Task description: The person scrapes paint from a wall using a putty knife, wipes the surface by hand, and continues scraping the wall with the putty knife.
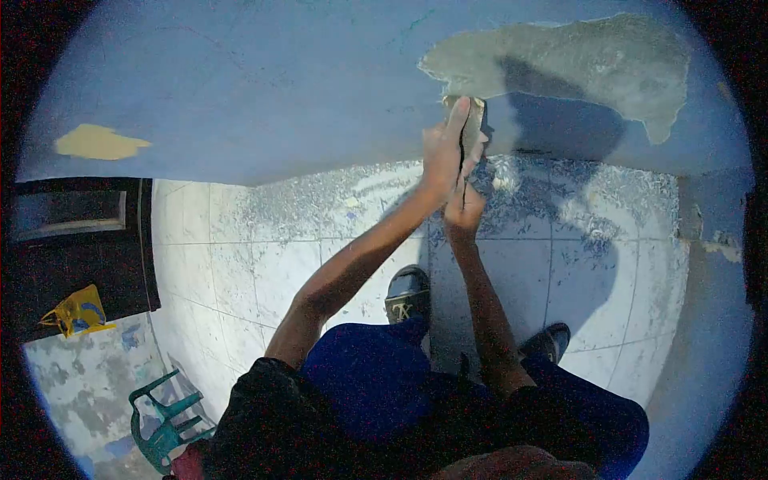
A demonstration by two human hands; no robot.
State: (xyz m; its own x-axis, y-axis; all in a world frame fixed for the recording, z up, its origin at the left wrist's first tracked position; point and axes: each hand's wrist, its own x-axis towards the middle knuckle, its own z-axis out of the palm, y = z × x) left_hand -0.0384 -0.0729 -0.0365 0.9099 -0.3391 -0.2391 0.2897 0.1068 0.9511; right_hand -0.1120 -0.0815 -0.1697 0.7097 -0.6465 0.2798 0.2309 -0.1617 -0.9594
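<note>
A flat, narrow block with a pale top end and a dark line along its side point(474, 124) rests against the blue wall point(320, 80), just below a grey plaster patch point(560, 60). My left hand point(440, 156) is closed round its upper part, the thumb stretched up along it. Lower down, my right hand point(464, 214) is closed round the bottom end of the same block. The fingers are partly hidden behind it. Whitish dust covers the hands.
Paint flakes and dust point(496, 184) lie along the wall's foot on white floor tiles point(384, 264). My two sandalled feet stand below. At the left are a dark door panel point(72, 264), a yellow bag point(80, 310) and a green plastic chair point(164, 432).
</note>
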